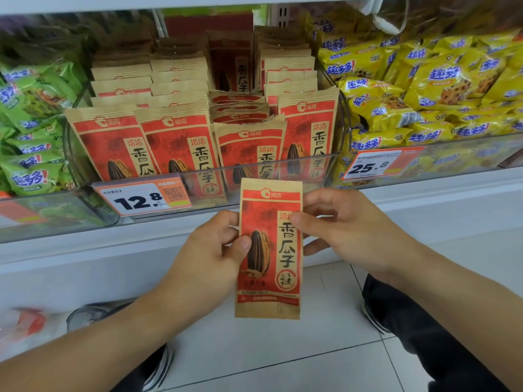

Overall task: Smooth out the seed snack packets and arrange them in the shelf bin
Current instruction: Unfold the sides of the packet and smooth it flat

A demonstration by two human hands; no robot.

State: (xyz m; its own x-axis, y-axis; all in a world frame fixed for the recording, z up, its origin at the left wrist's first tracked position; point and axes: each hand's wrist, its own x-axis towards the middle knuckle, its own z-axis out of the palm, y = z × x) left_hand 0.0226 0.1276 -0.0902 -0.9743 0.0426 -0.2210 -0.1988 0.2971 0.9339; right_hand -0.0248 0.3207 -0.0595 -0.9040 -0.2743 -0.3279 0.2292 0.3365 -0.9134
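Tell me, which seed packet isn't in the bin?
The seed packet held upright below the clear bin, pinched between the left hand and right hand. All the other packets stand inside the bin.

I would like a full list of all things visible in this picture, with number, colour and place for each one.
held seed packet: one, red and tan, upright in front of the shelf, gripped by both hands
seed packets in bin: many, red and tan, standing in rows
clear bin: one, transparent, centre of shelf
green snack bags: many, left bin
yellow snack bags: many, right bin
price tag 12.8: one, white and orange, on the clear bin front
price tag 25.8: one, white and orange, right bin front
floor tiles: white, below
left hand: pinches the packet's left edge
right hand: pinches the right edge
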